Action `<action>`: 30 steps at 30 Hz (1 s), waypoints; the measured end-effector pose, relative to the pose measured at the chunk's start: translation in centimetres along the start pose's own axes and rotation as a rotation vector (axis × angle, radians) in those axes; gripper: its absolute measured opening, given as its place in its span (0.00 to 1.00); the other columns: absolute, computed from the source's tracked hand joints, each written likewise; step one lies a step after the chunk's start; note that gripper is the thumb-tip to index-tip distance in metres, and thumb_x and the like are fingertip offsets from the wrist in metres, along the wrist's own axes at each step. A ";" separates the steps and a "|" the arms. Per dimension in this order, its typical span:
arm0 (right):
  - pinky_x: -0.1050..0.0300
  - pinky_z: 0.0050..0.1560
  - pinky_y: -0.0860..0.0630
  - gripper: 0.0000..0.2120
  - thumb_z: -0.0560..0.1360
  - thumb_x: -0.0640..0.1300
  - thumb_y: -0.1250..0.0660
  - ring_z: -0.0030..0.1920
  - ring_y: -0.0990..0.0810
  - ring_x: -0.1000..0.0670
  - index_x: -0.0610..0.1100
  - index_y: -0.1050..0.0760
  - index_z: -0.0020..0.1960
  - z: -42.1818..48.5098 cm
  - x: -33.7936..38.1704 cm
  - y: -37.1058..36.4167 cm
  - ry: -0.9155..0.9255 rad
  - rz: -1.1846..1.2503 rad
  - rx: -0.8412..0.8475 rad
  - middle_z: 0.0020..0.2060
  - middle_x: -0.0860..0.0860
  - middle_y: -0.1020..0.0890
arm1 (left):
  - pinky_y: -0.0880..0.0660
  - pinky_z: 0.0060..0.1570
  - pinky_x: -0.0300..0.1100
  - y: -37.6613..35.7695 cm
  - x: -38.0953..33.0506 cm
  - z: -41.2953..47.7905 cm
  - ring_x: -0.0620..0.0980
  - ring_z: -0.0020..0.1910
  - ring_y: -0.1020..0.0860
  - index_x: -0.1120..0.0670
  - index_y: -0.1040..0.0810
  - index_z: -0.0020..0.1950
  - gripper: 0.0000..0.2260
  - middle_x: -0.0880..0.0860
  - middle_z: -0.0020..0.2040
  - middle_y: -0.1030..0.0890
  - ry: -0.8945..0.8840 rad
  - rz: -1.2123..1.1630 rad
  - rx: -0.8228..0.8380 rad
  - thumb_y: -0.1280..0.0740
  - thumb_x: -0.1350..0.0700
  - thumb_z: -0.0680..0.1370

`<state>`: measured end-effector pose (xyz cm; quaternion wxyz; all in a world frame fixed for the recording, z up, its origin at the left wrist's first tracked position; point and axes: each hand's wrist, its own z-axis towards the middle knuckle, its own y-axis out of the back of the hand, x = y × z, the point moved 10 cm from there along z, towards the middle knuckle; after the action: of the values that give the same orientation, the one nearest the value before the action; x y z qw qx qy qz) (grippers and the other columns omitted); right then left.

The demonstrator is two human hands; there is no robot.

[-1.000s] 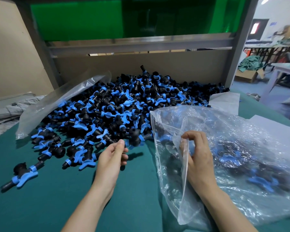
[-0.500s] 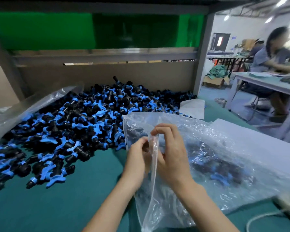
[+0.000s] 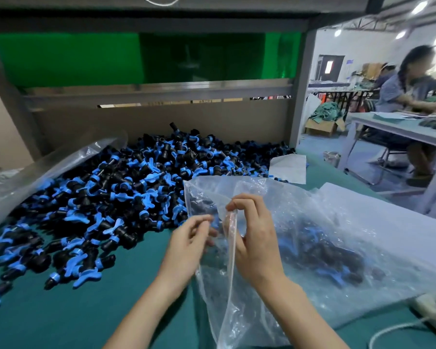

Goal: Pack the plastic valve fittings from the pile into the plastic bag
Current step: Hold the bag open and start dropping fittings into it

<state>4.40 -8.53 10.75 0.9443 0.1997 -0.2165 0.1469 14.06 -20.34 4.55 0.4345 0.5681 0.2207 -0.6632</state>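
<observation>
We note the pile of valve fittings [image 3: 116, 197] on the surface [image 3: 86, 311], left and far, reaching back to the rear panel [image 3: 161, 122]. The plastic bag [image 3: 325, 205] lies right of it, with more fittings [image 3: 320, 250] inside. At its mouth, between pile and bag, sit left grip [image 3: 189, 245] and right grip [image 3: 254, 243]. A second bag [image 3: 35, 177] overlaps the pile's far-left edge. A power strip [image 3: 431, 308] lies near right.

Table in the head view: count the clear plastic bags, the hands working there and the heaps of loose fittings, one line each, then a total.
Clear plastic bags: 2, the plastic bag pinched by the right hand and a second bag at the left.
Hands: 2, the right hand and the left hand.
Heaps of loose fittings: 1, the pile.
Total: 5.
</observation>
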 end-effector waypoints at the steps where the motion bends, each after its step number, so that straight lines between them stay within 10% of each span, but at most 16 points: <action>1: 0.53 0.54 0.27 0.05 0.77 0.44 0.38 0.53 0.26 0.55 0.46 0.27 0.53 -0.4 -0.4 -0.4 -0.011 -0.003 0.001 0.53 0.55 0.27 | 0.24 0.35 0.39 2.2 1.4 -0.9 0.45 0.36 0.20 0.46 0.21 0.55 0.08 0.46 0.43 0.16 -0.018 0.091 -0.062 0.38 0.55 0.83; 6: 0.58 0.54 0.27 0.07 0.77 0.47 0.39 0.53 0.27 0.55 0.46 0.27 0.54 -2.8 -3.1 -2.2 -0.080 -0.032 0.037 0.53 0.56 0.28 | 0.29 0.46 0.46 11.5 4.6 -3.7 0.44 0.46 0.29 0.40 0.24 0.55 0.07 0.36 0.47 0.24 -0.050 0.689 -0.356 0.40 0.50 0.81; 13: 0.58 0.54 0.29 0.04 0.79 0.45 0.36 0.52 0.26 0.54 0.48 0.28 0.54 -3.3 -5.3 -2.8 -0.163 -0.065 0.078 0.52 0.56 0.27 | 0.33 0.52 0.57 14.2 4.8 -3.0 0.62 0.52 0.25 0.57 0.20 0.58 0.12 0.58 0.51 0.19 0.045 1.135 -0.547 0.30 0.57 0.76; 30: 0.53 0.52 0.27 0.07 0.78 0.40 0.33 0.51 0.26 0.51 0.46 0.27 0.55 -3.4 -5.1 -3.1 -0.169 -0.052 0.103 0.52 0.55 0.28 | 0.42 0.69 0.63 17.2 5.5 -2.9 0.64 0.61 0.29 0.60 0.20 0.58 0.11 0.62 0.56 0.22 0.159 1.196 -0.662 0.34 0.55 0.80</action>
<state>2.29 -10.71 4.61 0.9147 0.2653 -0.2821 0.1160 29.99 -28.87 2.09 0.8589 0.4766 0.0915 -0.1636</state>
